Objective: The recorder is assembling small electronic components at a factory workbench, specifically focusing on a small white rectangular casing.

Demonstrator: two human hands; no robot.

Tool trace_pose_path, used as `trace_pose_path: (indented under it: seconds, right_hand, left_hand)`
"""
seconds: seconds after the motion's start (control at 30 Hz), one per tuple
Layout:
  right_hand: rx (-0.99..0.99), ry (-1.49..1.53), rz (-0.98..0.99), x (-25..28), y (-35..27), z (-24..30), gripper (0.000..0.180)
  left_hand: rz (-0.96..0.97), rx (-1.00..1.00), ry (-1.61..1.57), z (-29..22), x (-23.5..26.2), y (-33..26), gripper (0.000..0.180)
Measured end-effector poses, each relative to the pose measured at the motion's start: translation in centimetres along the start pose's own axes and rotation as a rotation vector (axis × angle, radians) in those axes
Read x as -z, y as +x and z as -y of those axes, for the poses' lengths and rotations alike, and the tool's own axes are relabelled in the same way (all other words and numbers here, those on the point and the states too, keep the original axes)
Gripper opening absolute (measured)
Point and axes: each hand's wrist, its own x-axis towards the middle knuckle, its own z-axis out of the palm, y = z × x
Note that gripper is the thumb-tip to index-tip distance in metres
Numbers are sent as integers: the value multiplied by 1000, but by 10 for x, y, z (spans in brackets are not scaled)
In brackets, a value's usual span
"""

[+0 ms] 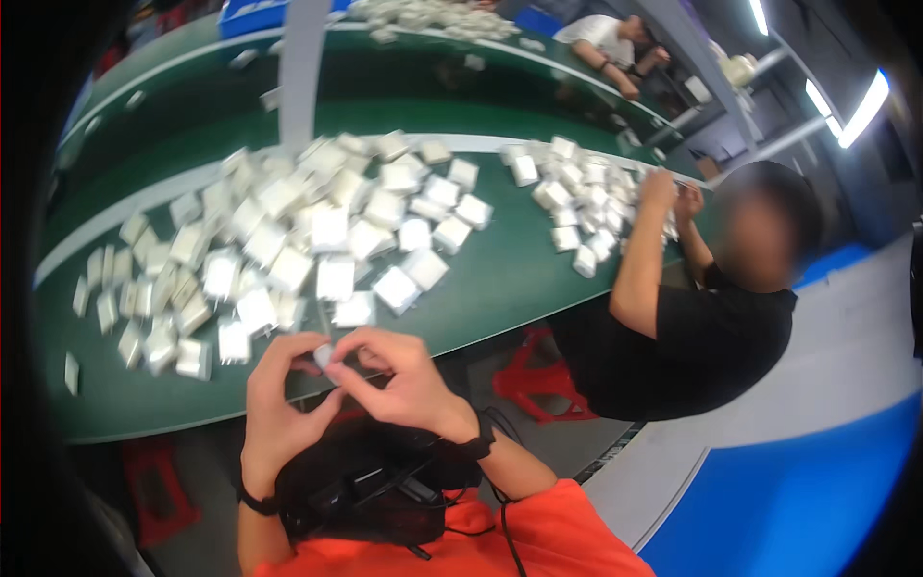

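Observation:
Both my hands meet over the front edge of a green work table (481, 279), fingers curled around a small white piece (324, 356). My left hand (279, 399) grips it from the left with fingertips and thumb. From the other side my right hand (399, 380) pinches it between thumb and forefinger. The piece is mostly covered by fingers and blurred, so its exact kind is unclear. Just beyond my hands lies a big heap of white blocky plastic pieces (332, 229), some with thin metal prongs, looking like charger plugs.
To the right, a person in black (711, 327) handles pieces at a smaller white heap (577, 192). A grey post (302, 77) rises behind my heap. Another person in white (601, 43) works across the belt. Red stools (538, 380) stand below the table edge.

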Motion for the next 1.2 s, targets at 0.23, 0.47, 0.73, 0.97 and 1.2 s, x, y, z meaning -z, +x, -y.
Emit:
trace_pose_path:
  seconds: [0.23,0.47,0.73,0.97,1.2]
  right_hand:
    - [23,71,-54,4,-1,-7,10]
    - [-101,-46,-46,12,-6,8,12]
    - [-112,-54,-118,-2,-4,-1,14]
    - [-72,-38,-76,-5,-3,-4,17]
    - [-33,-69,-12,-7,2,-3,19]
  left_hand:
    - [-5,-21,-61,-1,-7,6,48]
    - [49,14,-54,-2,-3,6,48]
    - [-43,-23,101,4,-8,2,49]
    - [-29,-6,69,4,-6,4,42]
    - [-16,-4,57,2,-3,6,40]
